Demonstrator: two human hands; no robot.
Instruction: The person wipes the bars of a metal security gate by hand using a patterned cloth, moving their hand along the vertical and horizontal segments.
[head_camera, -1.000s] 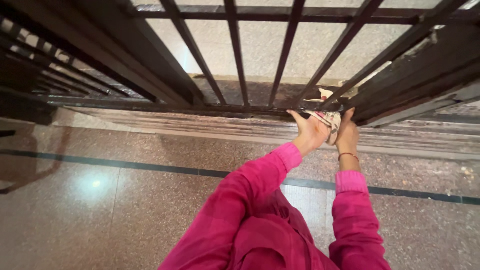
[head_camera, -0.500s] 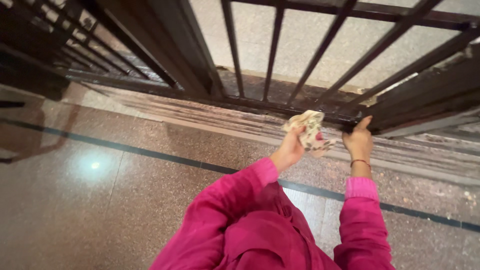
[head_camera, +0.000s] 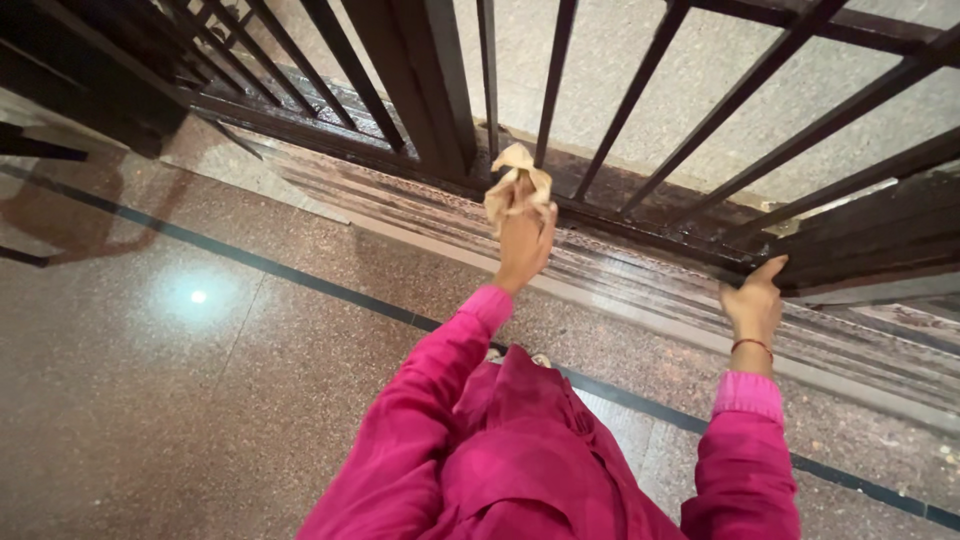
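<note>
Item: wiping of a dark metal barred gate (head_camera: 640, 95), wipe stroke in hand, as far as can be judged.

Left hand (head_camera: 523, 232): centre of frame, fingers clamped round a crumpled beige cloth (head_camera: 517, 182), which bunches out above the knuckles and sits against the gate's bottom rail (head_camera: 640, 222), just beside the thick upright post (head_camera: 425, 80). Whether the cloth actually presses the metal is hard to tell from this angle.

Right hand (head_camera: 755, 300): right of centre, well apart from the left, fingers loosely extended with the tips at the rail's lower edge; it holds nothing. A red thread bangle (head_camera: 752, 345) circles the wrist.

Next move, by judgement: the cloth needs firm contact and a pass along the rail or up a bar, working between the narrow uprights.

In the way: closely set vertical bars; the post at upper centre.

Around: stone threshold (head_camera: 420, 215) below the rail; polished speckled floor (head_camera: 200, 400) with a dark inlaid stripe (head_camera: 300, 283); pink sleeves (head_camera: 430, 400) in the lower frame.
</note>
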